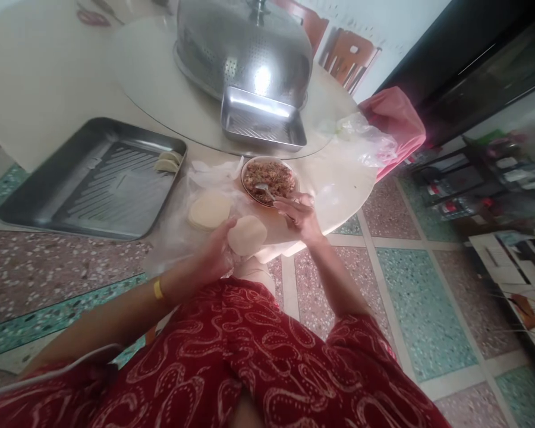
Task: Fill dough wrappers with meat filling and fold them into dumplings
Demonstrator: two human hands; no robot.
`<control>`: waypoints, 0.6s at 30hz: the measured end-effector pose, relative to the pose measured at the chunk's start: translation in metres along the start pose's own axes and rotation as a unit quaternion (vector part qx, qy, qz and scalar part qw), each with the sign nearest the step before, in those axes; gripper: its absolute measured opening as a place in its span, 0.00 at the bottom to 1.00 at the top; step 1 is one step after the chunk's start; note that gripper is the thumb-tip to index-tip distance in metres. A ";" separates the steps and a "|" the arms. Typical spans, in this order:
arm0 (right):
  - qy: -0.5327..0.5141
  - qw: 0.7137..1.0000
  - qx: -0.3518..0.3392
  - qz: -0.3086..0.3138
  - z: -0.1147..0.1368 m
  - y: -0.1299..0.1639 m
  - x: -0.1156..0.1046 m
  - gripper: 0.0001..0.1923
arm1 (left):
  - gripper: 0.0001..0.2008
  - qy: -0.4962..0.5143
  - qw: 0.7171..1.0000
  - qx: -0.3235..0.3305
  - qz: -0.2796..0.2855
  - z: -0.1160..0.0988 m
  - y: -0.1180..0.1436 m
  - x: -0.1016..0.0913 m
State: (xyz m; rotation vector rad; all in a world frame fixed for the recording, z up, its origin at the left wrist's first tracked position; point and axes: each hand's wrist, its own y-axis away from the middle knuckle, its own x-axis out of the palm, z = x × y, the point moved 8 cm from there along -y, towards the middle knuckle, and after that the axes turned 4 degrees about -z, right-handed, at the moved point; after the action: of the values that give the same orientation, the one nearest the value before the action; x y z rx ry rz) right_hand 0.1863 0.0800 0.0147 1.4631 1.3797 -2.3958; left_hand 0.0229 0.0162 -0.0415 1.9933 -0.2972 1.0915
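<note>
My left hand [219,249] grips a round, pale dumpling wrapper [246,236] by its left edge, thumb on top. Pinched in my right hand [299,215] is a metal spoon [264,188], its bowl in the brown minced filling [274,174]. That filling lies in a round bowl [242,182] near the table's front edge. Left of the held wrapper, a stack of wrappers [209,209] rests on a clear plastic bag [169,244]. A few folded dumplings [167,161] sit in the right corner of a large dark tray [40,172].
A smaller metal tray [264,138] stands behind the bowl on the glass turntable [160,101], before a large perforated metal dome cover [245,53]. At the right edge are a crumpled plastic bag [370,139] and pink cloth [399,116]. Wooden chairs [350,53] stand behind.
</note>
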 end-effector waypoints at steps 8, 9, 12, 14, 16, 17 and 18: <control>0.016 0.990 0.067 -0.123 -0.016 0.003 -0.049 0.12 | 0.19 -0.071 0.996 -0.012 -0.055 -0.020 0.000 0.008; 0.036 0.984 0.092 -0.148 -0.023 0.006 -0.055 0.13 | 0.20 -0.071 0.996 -0.013 -0.050 -0.020 -0.001 0.011; 0.067 0.968 0.150 -0.189 -0.041 0.014 -0.058 0.15 | 0.21 -0.058 0.997 -0.009 -0.041 -0.015 -0.003 0.015; 0.071 0.966 0.166 -0.184 -0.046 0.018 -0.047 0.16 | 0.21 -0.040 0.998 -0.007 -0.043 -0.011 -0.003 0.015; 0.070 0.971 0.166 -0.158 -0.042 0.022 -0.029 0.17 | 0.21 -0.022 0.999 -0.003 -0.044 -0.006 -0.003 0.015; 0.067 0.974 0.161 -0.145 -0.038 0.024 -0.020 0.16 | 0.21 -0.016 0.999 -0.002 -0.043 -0.004 -0.003 0.015; 0.063 0.977 0.154 -0.135 -0.032 0.026 -0.012 0.15 | 0.21 -0.014 0.999 0.001 -0.042 -0.002 -0.002 0.015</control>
State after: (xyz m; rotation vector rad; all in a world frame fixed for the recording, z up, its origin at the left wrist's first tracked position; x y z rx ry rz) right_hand 0.2267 0.0814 0.0000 1.6129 1.3586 -2.8405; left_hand 0.0321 0.0214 -0.0299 2.0047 -0.2246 1.0126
